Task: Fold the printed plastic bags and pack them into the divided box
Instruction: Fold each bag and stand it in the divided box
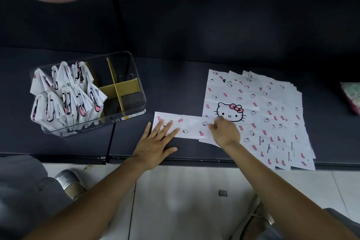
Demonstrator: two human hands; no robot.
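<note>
Folding stage on a dark table point(194, 84). A printed plastic bag, already folded lengthwise into a narrow strip point(187, 127), lies flat just left of the stack of unfolded bags point(272, 115), its right end overlapping the stack's near-left corner. The left hand point(155, 142) lies flat with straight, spread fingers pressing the strip's left end; the right hand point(224, 130) has its fingers curled at the strip's right end — apparently pinching the film, though the contact itself is hidden. The divided box point(124, 91), clear-walled with yellow partitions, stands well to the left; folded bags point(66, 93) fill its left compartments, and the right ones appear vacant. The film is judged very light, limp and slippery — it would spring open unless pinned, so hold at a folded edge or corner while the other palm anchors it.
</note>
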